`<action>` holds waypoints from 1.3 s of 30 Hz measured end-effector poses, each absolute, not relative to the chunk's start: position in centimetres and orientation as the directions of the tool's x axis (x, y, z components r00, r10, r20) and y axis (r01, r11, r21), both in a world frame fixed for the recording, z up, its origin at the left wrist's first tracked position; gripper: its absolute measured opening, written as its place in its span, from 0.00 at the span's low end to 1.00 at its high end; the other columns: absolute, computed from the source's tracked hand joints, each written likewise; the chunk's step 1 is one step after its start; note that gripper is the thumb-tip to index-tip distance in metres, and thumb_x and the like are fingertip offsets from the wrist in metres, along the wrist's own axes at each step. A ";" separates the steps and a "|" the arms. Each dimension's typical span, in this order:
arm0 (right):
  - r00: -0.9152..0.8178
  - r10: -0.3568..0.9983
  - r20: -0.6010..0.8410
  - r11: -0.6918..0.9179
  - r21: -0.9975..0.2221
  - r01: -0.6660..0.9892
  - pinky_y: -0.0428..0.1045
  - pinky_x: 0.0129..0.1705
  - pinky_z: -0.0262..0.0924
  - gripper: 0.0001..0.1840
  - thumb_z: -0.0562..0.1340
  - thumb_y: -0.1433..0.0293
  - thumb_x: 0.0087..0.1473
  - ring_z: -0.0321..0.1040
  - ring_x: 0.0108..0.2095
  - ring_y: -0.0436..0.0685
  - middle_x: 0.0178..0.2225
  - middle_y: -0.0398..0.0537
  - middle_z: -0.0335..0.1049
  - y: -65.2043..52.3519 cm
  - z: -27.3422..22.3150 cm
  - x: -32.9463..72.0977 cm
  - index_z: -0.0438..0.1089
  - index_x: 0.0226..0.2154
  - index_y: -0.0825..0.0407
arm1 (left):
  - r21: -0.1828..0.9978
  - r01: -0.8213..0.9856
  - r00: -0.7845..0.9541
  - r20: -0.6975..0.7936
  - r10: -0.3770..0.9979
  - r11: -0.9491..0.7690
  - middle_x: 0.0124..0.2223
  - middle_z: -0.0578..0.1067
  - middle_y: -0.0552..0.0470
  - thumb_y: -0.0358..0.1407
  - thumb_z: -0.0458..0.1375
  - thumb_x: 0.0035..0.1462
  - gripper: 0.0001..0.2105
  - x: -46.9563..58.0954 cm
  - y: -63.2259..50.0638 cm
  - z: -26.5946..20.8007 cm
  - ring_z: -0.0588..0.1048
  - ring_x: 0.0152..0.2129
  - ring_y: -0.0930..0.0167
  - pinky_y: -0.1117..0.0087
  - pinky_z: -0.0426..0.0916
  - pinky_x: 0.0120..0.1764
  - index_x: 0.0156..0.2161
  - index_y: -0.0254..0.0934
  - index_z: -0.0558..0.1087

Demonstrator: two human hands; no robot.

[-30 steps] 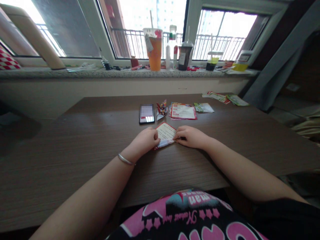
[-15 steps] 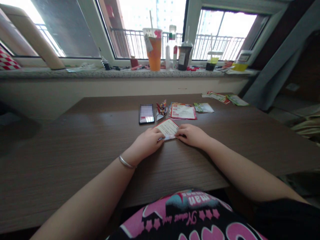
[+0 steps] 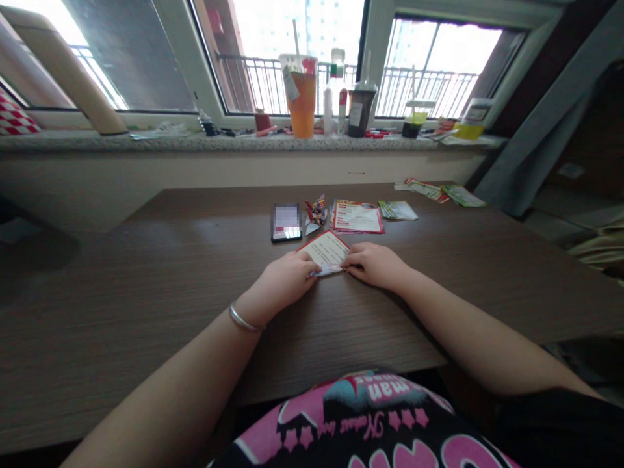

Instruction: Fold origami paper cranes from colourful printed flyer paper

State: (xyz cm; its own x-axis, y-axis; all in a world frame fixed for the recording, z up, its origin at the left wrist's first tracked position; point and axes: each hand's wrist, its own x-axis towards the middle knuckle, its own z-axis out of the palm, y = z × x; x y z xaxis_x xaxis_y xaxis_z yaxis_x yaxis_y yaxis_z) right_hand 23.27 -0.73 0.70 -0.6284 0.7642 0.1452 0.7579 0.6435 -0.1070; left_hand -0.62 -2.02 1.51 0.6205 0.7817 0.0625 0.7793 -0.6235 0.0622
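A printed sheet of paper (image 3: pixel 324 248) with a red border lies on the table, its near edge folded up into a pale strip. My left hand (image 3: pixel 291 276) grips the left end of this fold, fingers curled and thumb along the strip. At the opposite end, my right hand (image 3: pixel 373 263) pinches the fold between thumb and fingers. Just beyond the sheet are a phone (image 3: pixel 286 223) with a lit screen, a folded multicoloured paper piece (image 3: pixel 316 213) and a stack of red-bordered printed sheets (image 3: pixel 357 217).
Green-edged cards (image 3: pixel 398 210) lie right of the stack, with more leaflets (image 3: pixel 426 189) at the table's far right. On the windowsill (image 3: pixel 234 144) stand an orange drink cup (image 3: pixel 303 97), a dark drink cup (image 3: pixel 361 110), bottles and small items.
My left hand has shifted slightly left along the fold, and the sheet's left corner shows a little more. My right hand stays almost in place.
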 end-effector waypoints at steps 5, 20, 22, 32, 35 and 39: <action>-0.619 0.773 0.138 0.633 -0.104 0.767 0.49 0.40 0.60 0.13 0.57 0.66 0.60 0.69 0.42 0.58 0.42 0.50 0.74 -0.8 0.7 23.2 0.78 0.42 0.47 | 0.053 0.785 0.614 0.060 0.787 -0.617 0.48 0.75 0.44 0.36 0.51 0.62 0.15 -0.7 -2.0 1.5 0.75 0.44 0.62 0.62 0.70 0.47 0.48 0.42 0.77; -0.612 0.777 0.147 0.629 -0.156 0.761 0.48 0.43 0.60 0.13 0.58 0.65 0.60 0.69 0.43 0.56 0.42 0.47 0.74 -0.2 0.5 23.6 0.78 0.42 0.44 | -0.029 0.785 0.618 0.105 0.779 -0.619 0.49 0.72 0.46 0.38 0.51 0.63 0.16 -0.5 -2.4 1.3 0.71 0.46 0.60 0.60 0.70 0.45 0.53 0.50 0.72; -0.614 0.776 0.147 0.631 -0.175 0.756 0.48 0.44 0.60 0.13 0.58 0.65 0.60 0.69 0.43 0.56 0.42 0.48 0.74 0.0 0.4 23.8 0.78 0.43 0.44 | -0.061 0.786 0.617 0.112 0.779 -0.615 0.49 0.71 0.46 0.39 0.51 0.63 0.16 -0.4 -2.7 1.2 0.71 0.46 0.59 0.60 0.71 0.44 0.54 0.52 0.72; -0.628 0.756 0.183 0.654 -0.227 0.722 0.49 0.46 0.61 0.13 0.59 0.66 0.60 0.69 0.43 0.55 0.42 0.48 0.74 0.4 -0.3 24.0 0.78 0.42 0.46 | -0.092 0.797 0.604 0.118 0.788 -0.597 0.48 0.72 0.43 0.38 0.49 0.64 0.16 0.5 -3.5 1.5 0.70 0.46 0.60 0.60 0.69 0.44 0.53 0.42 0.72; -0.633 0.750 0.193 0.661 -0.235 0.713 0.49 0.46 0.61 0.12 0.60 0.66 0.59 0.69 0.43 0.56 0.42 0.48 0.74 0.5 -0.3 24.0 0.78 0.42 0.47 | -0.097 0.752 0.659 0.112 0.743 -0.652 0.47 0.73 0.42 0.34 0.50 0.63 0.15 0.9 -3.6 1.1 0.70 0.46 0.60 0.60 0.67 0.48 0.51 0.34 0.72; -0.633 0.750 0.192 0.661 -0.235 0.712 0.48 0.43 0.60 0.10 0.60 0.68 0.57 0.69 0.40 0.55 0.39 0.48 0.74 0.4 0.0 24.1 0.77 0.40 0.48 | -0.061 0.738 0.673 0.128 0.728 -0.672 0.47 0.73 0.41 0.37 0.52 0.62 0.16 1.1 -3.7 0.6 0.70 0.47 0.61 0.62 0.65 0.51 0.51 0.30 0.71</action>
State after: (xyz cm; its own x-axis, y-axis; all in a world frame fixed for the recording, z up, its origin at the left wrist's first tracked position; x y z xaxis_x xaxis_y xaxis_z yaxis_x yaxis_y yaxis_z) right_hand 24.09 0.43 -0.05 -0.6328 0.7501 0.1919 0.7124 0.6612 -0.2353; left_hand 1.08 -3.70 0.56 0.6732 0.7284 0.1275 0.7384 -0.6716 -0.0613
